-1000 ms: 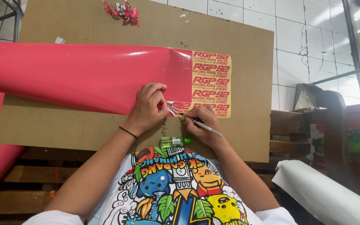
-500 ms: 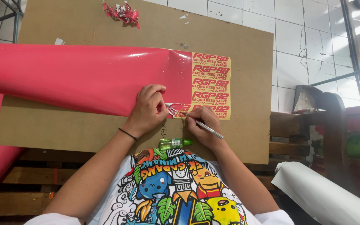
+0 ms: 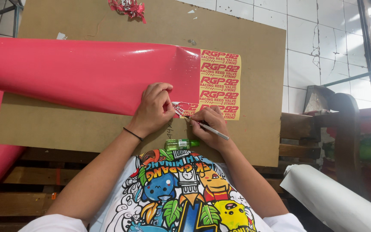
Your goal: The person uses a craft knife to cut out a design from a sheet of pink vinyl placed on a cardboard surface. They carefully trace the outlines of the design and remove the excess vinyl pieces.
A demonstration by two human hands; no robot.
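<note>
A long red vinyl sheet (image 3: 78, 73) lies across a brown board (image 3: 86, 124); its right end shows a yellow backing with rows of red sticker lettering (image 3: 220, 79). My left hand (image 3: 154, 107) rests on the sheet's lower edge and pinches a small peeled strip of red vinyl (image 3: 178, 108). My right hand (image 3: 209, 124) grips a thin silver pen-like tool (image 3: 213, 130), its tip at the bottom sticker row beside the peeled strip. A black band circles my left wrist.
A small green bottle (image 3: 181, 144) lies on the board near my chest. A heap of red vinyl scraps (image 3: 127, 7) sits at the board's far edge. A white roll (image 3: 336, 202) lies lower right; wooden slats lie below, tiled floor beyond.
Both hands stay at the bottom sticker row; the left fingers and the peeled strip have shifted only slightly. Nothing else moved.
</note>
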